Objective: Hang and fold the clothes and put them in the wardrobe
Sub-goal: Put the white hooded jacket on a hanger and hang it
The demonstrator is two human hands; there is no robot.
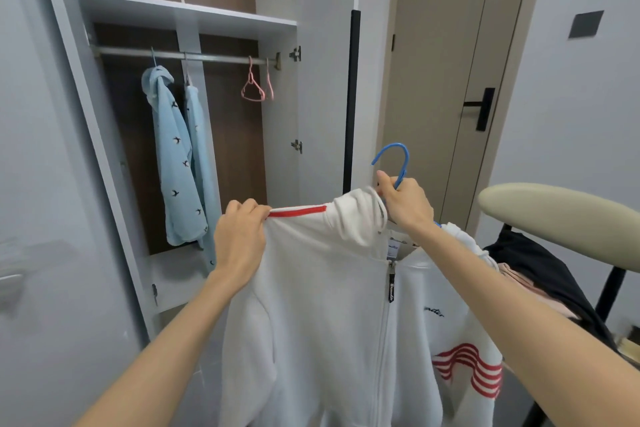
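Student: Room on the rail (214,57)?
Tutor: Bare span between blue clothes (176,163) and pink hangers (252,88); wardrobe (280,114) side wall stands just right of them.
Student: Grips?
Tutor: Left hand (239,236) pinches the hoodie (329,305) shoulder, fingers curled tight. Right hand (405,203) closes round the hanger (398,156) neck at the collar. Hoodie hangs outside the wardrobe, before its opening.
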